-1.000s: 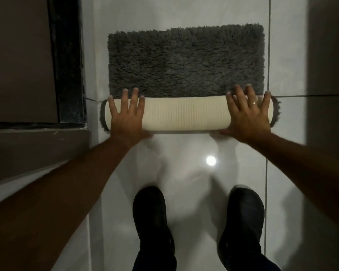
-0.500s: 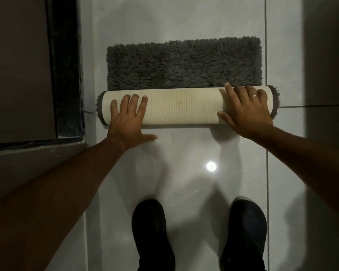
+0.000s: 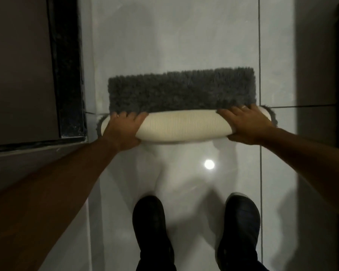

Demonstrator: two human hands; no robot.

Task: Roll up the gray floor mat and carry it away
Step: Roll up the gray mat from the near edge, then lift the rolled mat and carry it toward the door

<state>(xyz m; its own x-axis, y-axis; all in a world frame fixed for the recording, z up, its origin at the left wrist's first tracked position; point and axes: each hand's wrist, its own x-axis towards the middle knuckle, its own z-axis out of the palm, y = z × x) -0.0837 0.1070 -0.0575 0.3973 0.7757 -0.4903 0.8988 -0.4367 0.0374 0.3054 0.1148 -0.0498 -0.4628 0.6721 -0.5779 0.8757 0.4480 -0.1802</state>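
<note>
One head-worn wide-angle camera looks steeply down from standing height at the glossy pale tiled floor point(image 3: 174, 45), black shoes point(image 3: 153, 227) at 6 o'clock, far floor toward 12.

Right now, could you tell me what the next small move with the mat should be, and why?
Probably one more push forward. The left hand and right hand grip the ends of the cream-backed roll, but a strip of gray pile lies flat on the tiled floor beyond it, not yet rolled.
</note>
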